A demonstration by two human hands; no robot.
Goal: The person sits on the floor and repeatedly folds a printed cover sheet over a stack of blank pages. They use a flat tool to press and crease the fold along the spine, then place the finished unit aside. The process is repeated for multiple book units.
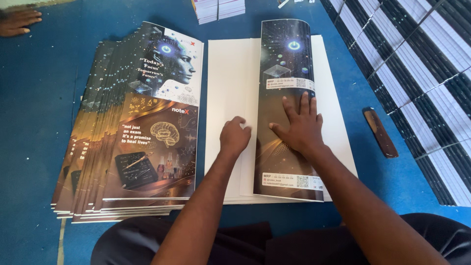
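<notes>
Two hands at work on a blue floor surface (39, 98), both on one stack of white sheets (225, 73) near its middle. Right hand (300, 128) lies flat, fingers spread and pointing to the far edge, palm pressing a dark printed cover (284, 64) that is folded over the right part of the white stack; nothing gripped, just held down. Left hand (234, 137) is curled, fingers together, knuckles resting on the white sheet right at the cover's left folded edge, touching or just beside it; cannot tell whether it pinches a sheet edge. Cover's long axis runs from the near edge to the far edge, in line with both forearms; its fold line lies between the two hands, left hand on the fold side, right hand on top of it. To the left, just beside the white stack, a fanned pile of printed covers (147, 137), same long axis. Right of the stack, apart from it, a dark brown flat tool (380, 132). Striped black-and-white bundles (422, 73) fill the right corner. Another person's hand (17, 22) rests at the far left corner.
</notes>
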